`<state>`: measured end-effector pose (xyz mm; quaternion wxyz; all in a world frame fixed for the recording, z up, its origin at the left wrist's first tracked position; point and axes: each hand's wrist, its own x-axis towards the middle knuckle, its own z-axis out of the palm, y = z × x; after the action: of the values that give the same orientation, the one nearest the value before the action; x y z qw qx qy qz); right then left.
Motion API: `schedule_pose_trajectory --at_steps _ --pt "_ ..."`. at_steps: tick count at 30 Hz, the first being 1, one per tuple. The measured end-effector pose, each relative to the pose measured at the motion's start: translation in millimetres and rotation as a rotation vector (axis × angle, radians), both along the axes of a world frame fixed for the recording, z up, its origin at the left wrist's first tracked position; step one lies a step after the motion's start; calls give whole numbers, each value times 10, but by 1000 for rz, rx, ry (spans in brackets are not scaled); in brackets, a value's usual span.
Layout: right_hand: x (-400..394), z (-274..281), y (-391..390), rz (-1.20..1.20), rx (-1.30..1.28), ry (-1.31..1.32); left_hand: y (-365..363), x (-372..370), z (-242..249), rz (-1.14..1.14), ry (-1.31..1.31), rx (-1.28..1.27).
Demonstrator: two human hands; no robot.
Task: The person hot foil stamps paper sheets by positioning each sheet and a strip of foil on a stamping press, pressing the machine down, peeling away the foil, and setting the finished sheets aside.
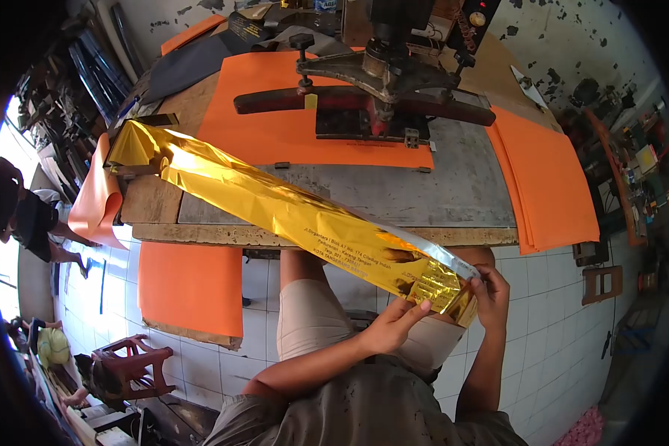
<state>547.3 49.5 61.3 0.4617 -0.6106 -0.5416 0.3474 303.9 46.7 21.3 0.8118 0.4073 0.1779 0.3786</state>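
Note:
A long strip of shiny gold foil (275, 212) runs slantwise from the left edge of the workbench down to my lap, with dark printed lettering near its lower end. My left hand (396, 325) pinches the lower edge of that end, thumb on top. At the corner beside it, my right hand (490, 293) grips the foil where its silver underside shows. The far end reaches a dark metal bracket (137, 169) at the bench's left side. Above the foil stands a hot-stamping press (383, 82) over an orange sheet (267, 141) on the grey metal plate (468, 186).
Folded orange sheets (546, 178) hang over the bench's right edge. More orange material (193, 290) hangs below the front left. A red plastic stool (137, 366) stands on the tiled floor at left. Other people (33, 215) are at far left. Dark sheets (193, 67) lie at the back.

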Motion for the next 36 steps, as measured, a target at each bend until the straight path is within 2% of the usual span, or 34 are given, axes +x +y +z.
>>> schedule_pose_trajectory --at_steps 4,6,10,12,14,15,16,18,19,21,24,27,28,29,31,34,36 --pt "33 44 -21 48 -64 -39 -6 -84 -139 157 -5 -24" --pt "66 34 -65 116 -145 -54 -15 -206 -156 342 -91 -70" --pt "-78 -24 -139 394 -187 -106 -102 -687 -162 616 -219 -93" --pt "-225 -171 -159 520 -205 -73 -231 -1078 -197 723 -129 -13" --pt "-415 -296 -178 636 -277 -42 -367 -1434 -264 957 -34 85" --pt "-514 -369 -174 704 -319 10 -431 -1600 -170 1041 -25 89" --pt "-610 -439 -180 756 -329 -60 -466 -1778 -50 1034 -51 158" --pt "-798 -531 -183 857 -350 -201 -551 -2083 80 1236 58 -41" --pt "-895 -496 -160 873 -306 -192 -639 -2285 -3 1317 42 -38" --pt "-1045 -406 -123 902 -215 -168 -761 -2583 202 1191 67 36" --pt "-1082 -467 -100 825 -65 -265 -893 -3052 13 1451 129 34" --pt "-1025 -450 -36 740 7 -320 -905 -3310 -33 1799 162 -73" --pt "-966 -439 -18 715 25 -341 -1144 -3796 -430 1673 179 48" --pt "-887 -422 -5 700 -2 -326 -1196 -4014 -533 1655 224 53" --pt "-728 -377 27 669 -57 -296 -1407 -4489 -716 1426 320 138" --pt "-521 -232 49 540 6 -263 -1395 -4573 -760 1787 421 -142" --pt "-443 -149 59 412 50 -228 -1481 -4632 -766 1716 596 -99"
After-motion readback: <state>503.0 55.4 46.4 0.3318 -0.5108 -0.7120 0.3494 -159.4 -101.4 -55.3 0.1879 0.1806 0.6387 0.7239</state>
